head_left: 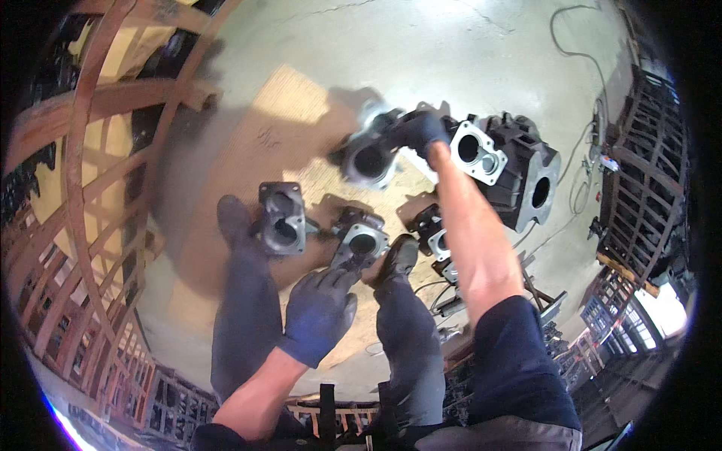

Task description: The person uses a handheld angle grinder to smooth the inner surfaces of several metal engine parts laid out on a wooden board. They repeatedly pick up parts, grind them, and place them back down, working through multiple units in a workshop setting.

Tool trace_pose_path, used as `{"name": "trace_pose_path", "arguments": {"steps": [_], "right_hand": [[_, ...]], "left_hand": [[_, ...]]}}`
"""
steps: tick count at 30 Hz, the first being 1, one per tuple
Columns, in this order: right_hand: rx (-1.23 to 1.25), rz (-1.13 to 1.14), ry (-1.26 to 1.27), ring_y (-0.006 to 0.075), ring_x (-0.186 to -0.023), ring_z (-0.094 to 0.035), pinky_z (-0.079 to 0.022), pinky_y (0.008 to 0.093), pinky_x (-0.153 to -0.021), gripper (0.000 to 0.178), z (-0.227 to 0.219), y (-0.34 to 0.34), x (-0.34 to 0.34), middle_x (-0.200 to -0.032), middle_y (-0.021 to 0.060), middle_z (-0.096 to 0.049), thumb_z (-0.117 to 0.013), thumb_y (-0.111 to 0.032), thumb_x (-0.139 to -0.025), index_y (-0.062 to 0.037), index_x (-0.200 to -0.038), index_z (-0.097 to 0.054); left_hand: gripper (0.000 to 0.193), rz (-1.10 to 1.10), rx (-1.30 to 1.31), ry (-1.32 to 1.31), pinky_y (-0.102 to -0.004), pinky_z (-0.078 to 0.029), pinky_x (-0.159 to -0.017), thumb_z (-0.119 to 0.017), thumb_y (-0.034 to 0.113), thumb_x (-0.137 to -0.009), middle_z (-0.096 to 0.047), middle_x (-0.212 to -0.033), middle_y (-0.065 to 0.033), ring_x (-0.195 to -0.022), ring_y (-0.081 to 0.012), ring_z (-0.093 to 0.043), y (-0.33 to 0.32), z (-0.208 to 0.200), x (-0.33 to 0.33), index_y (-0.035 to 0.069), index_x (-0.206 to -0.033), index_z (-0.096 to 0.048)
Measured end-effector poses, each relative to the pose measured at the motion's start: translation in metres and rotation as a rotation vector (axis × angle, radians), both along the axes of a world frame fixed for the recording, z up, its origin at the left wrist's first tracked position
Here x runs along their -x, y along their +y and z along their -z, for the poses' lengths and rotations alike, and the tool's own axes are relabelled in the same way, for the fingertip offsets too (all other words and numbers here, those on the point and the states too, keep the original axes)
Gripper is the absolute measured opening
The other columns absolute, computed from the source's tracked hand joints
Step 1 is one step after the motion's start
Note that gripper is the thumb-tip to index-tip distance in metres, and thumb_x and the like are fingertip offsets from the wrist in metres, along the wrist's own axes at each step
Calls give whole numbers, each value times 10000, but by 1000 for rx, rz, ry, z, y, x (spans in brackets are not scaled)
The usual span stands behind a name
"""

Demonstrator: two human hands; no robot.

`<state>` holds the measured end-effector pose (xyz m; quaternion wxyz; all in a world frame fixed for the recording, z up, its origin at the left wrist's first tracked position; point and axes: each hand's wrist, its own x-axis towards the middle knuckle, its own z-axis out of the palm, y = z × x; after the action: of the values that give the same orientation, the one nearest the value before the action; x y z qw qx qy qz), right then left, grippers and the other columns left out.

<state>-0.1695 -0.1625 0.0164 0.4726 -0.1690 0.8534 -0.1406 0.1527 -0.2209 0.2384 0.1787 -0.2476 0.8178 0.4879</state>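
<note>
Left to right: a two-holed metal part [283,218] rests on cardboard [289,98]; the gloved left hand [320,316] lies at the near end of a round-holed part [361,258], whether its grip closes being indiscernible; a blurred metal part [370,180], over the cardboard, is held in the grip of the gloved right hand [417,135].

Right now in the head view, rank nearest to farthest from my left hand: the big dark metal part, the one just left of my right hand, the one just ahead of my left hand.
1. Near metal part, just ahead of your left hand.
2. Middle metal part, farther forward, left of your right hand.
3. Big dark metal part, off to the right.
</note>
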Motion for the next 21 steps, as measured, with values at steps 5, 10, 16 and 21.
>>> {"name": "trace_pose_path", "arguments": {"steps": [5,10,16,21], "right_hand": [[-86,134,20,181,-610,-636,-518,348,-567,219,-33,-7,77,-746,77,-709,-827,-218,-670,-54,-798,-760],[-312,-51,495,276,-794,-718,-549,408,-739,467,-36,6,120,-884,186,-723,-843,-324,-619,-12,-952,-744],[185,-334,328,341,-1011,-669,-527,407,-918,529,-31,43,-39,-1069,165,-698,-790,-318,-742,-95,-1200,-650],[-149,-535,13,351,-1069,-639,-516,426,-920,509,-50,78,-177,-1128,180,-661,-731,-377,-763,-96,-1175,-628]], "left_hand": [[364,71,12,-35,-462,-477,-876,-637,144,-808,-652,-1029,-196,-959,-362,-614,1,0,-6,27,-1152,-615],[365,80,3,-39,-457,-473,-895,-634,161,-815,-652,-1054,-197,-972,-358,-615,2,4,-10,26,-1153,-617],[362,93,17,-38,-455,-478,-898,-632,169,-817,-654,-1075,-183,-986,-354,-618,8,3,-11,39,-1155,-622],[345,79,29,-30,-454,-487,-876,-637,173,-810,-660,-1056,-179,-969,-349,-623,4,6,-13,59,-1135,-633]]}}
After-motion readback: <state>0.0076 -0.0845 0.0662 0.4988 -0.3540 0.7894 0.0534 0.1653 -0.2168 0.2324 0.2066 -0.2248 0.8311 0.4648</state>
